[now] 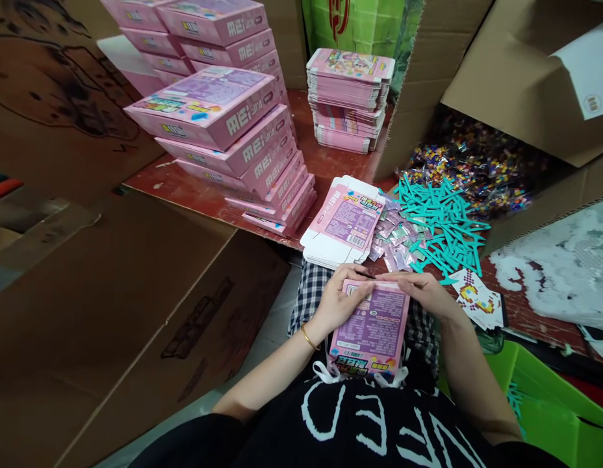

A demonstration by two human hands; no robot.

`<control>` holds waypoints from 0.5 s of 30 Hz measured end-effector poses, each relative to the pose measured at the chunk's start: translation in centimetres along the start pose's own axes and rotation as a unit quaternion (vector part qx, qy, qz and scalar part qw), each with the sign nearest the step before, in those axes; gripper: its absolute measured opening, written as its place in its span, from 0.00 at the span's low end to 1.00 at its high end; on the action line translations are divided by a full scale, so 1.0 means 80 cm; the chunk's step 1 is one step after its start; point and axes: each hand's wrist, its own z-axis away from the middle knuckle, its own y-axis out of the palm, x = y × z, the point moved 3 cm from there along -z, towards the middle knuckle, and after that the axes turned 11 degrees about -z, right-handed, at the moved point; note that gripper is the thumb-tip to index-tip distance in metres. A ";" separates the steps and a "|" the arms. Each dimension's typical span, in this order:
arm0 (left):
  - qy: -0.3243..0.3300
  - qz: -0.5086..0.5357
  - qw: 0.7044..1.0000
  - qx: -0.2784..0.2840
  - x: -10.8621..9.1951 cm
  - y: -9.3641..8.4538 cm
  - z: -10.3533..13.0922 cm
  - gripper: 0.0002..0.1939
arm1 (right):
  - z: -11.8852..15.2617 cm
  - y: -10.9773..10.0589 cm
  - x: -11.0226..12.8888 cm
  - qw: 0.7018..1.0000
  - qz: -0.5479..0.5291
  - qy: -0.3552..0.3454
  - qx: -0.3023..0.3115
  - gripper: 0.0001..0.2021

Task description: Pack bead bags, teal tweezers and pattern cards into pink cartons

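Note:
A pink and purple cardboard box (372,331) lies on my lap, its printed back facing up. My left hand (344,296) grips its far left corner, the thumb lying across the printed face. At the far right corner, my right hand (423,290) holds the same box, fingers along the far edge. The far end of the box is partly covered by my fingers. Just beyond my hands lies a pile of flat unfolded boxes (347,218). Small shiny sachets (396,237) and turquoise plastic tools (442,221) lie heaped to its right.
Finished-looking pink boxes (208,107) stand stacked at the left, and flat boxes (347,84) are piled at the back. A carton of bags of colourful beads (472,156) lies right. Printed pattern cards (478,300) sit near the table edge, above a green bin (550,390).

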 end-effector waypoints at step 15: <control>0.092 0.084 0.923 -0.364 0.017 -0.134 0.008 0.15 | -0.199 -0.007 0.148 0.947 -0.167 -0.198 -0.189 0.20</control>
